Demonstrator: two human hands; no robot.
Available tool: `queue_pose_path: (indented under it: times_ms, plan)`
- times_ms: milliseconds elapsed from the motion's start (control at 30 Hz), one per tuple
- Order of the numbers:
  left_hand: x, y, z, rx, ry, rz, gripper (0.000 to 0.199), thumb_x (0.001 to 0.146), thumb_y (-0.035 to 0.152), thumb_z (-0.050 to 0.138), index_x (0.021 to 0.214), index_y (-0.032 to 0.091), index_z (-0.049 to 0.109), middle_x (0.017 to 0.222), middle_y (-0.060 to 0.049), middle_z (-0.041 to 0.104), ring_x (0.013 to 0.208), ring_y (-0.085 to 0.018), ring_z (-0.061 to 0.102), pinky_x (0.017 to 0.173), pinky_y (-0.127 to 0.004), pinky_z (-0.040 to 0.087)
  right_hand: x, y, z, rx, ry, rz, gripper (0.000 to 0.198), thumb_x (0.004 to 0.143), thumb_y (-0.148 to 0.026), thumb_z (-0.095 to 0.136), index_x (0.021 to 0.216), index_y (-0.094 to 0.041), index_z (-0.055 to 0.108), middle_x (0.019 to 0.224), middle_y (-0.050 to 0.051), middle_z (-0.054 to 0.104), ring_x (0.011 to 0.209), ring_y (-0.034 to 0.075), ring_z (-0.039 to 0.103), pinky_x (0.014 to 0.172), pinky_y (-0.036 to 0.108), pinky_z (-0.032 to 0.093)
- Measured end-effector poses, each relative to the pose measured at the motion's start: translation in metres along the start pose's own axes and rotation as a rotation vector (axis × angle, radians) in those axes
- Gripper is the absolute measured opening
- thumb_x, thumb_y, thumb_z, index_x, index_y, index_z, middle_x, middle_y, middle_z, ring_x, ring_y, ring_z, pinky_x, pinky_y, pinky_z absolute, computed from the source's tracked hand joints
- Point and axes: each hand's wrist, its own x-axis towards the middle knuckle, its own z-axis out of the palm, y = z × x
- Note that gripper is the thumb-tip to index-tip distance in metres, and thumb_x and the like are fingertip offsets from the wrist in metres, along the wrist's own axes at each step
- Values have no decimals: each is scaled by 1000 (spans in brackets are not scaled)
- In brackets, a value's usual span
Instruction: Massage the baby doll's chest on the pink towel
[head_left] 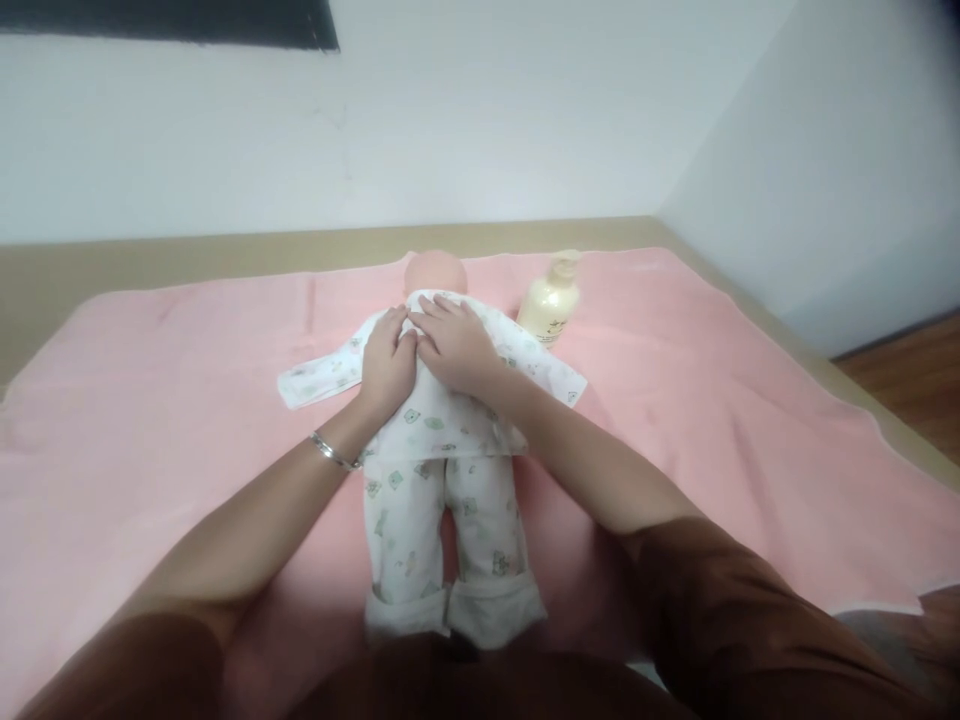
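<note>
A baby doll (431, 415) in a white printed long-sleeved top and matching trousers lies stretched out, its bald head (436, 272) pointing away from me. No facial features show on the head, and the sleeves spread to both sides. My left hand (388, 368) rests on the left part of the doll's upper body, its fingers laid along the cloth. Beside it, my right hand (459, 345) lies flat on the upper body with fingers somewhat apart. Both hands are open, and their thumbs and fingertips come close together. The trouser legs end in wide turned-up cuffs (495, 610).
A pink cloth (660, 400) with some creases covers most of the tan surface (330, 250). Near the doll's right-hand sleeve stands a cream pump bottle (551, 300). White walls (495, 120) rise behind and at the right, with wooden floor (900, 380) beyond the right edge.
</note>
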Motion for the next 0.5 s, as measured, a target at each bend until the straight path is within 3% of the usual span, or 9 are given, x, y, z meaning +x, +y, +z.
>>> queue_pose_path:
  times_ms: [167,300,400,500]
  plan:
    - [-1,3,-1,-15,18,-43,49,89,27,46,134,16,62,149,-11,56,143,-26,48,127,-44,32,-1,-2,-23,104,61,11,48,93,-17,40,138,-12,57,157,14,44,147,28,40,123,48,32]
    - [-2,2,-1,-41,22,-74,48,88,28,48,133,20,63,150,-8,56,144,-25,47,127,-44,32,-3,-4,-16,55,144,46,47,93,-16,40,137,-10,57,158,15,44,148,28,39,124,48,31]
    - [-1,1,0,-39,29,-65,47,88,27,48,132,20,63,149,-8,56,143,-25,47,127,-45,31,-4,-5,-5,-52,73,-11,44,98,-20,38,136,-11,57,156,16,46,147,33,39,124,57,28]
    - [-2,3,-1,-46,17,-41,45,90,27,45,130,21,64,144,-7,60,138,-25,53,124,-46,36,-5,-9,-16,-79,-41,-82,41,98,-18,40,133,-12,60,150,15,53,144,35,43,120,59,33]
